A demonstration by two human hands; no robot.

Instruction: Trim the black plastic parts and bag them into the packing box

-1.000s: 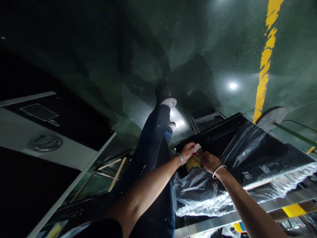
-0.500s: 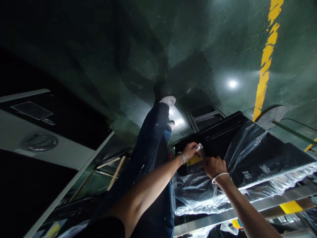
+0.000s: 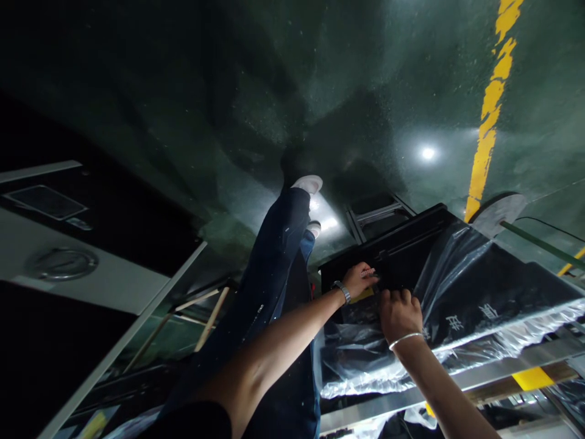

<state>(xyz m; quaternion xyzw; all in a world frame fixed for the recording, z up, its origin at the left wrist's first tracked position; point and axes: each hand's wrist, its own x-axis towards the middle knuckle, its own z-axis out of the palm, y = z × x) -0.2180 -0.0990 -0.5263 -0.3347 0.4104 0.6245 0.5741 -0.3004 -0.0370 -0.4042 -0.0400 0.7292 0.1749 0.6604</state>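
My left hand [image 3: 359, 280], with a metal watch at the wrist, is closed around a small shiny packet-like piece [image 3: 368, 273]; its exact kind is too small to tell. Just right of it, my right hand [image 3: 401, 316], with a silver bangle, has its fingers curled down in a fist, and what they grip is hidden. Both hands are over a black panel [image 3: 406, 256] partly wrapped in clear plastic film [image 3: 361, 347]. Between and below the hands shows part of a yellow label [image 3: 364, 295], mostly covered by the left hand.
A metal rail [image 3: 365, 417] runs beneath the panel, with a yellow piece [image 3: 532, 379] on it. A round base with a green pole [image 3: 534, 241] stands at right. Left is a black-and-grey cabinet [image 3: 114, 274]. Yellow tape [image 3: 489, 122] marks the green floor.
My hands have come closer together, the left shifting right and turning over the shiny piece. Less of the yellow label shows now. The view has shifted slightly.
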